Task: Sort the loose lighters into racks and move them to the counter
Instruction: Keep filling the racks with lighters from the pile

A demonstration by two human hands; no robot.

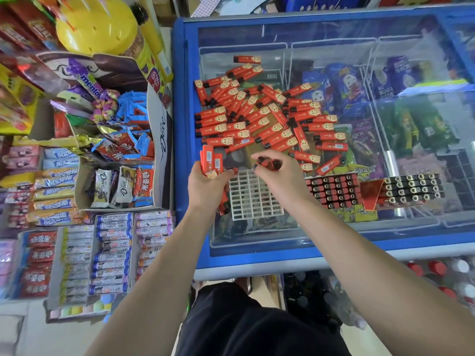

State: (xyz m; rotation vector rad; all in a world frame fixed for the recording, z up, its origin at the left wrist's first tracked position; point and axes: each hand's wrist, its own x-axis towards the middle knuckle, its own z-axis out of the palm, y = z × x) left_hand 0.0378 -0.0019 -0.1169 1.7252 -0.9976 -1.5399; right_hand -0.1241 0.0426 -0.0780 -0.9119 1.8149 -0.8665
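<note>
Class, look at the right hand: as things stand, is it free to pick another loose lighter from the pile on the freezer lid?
Probably not yet. The right hand already grips lighters over the white rack, so its fingers are occupied. The pile of loose lighters lies uncovered just beyond it, with nothing between.

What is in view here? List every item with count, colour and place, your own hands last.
loose lighters: dozens, red with black caps, heaped on the freezer lid
empty rack: one, white grid, on the lid under the hands
filled racks: two, red and black, right of the empty rack, with a red piece between them
freezer: one, blue frame, glass lid, packaged ice creams inside
candy display: many boxes, mixed colours, left of the freezer
yellow container: one, top left
left hand: holds a bunch of red lighters
right hand: pinches a few lighters above the empty rack
</note>
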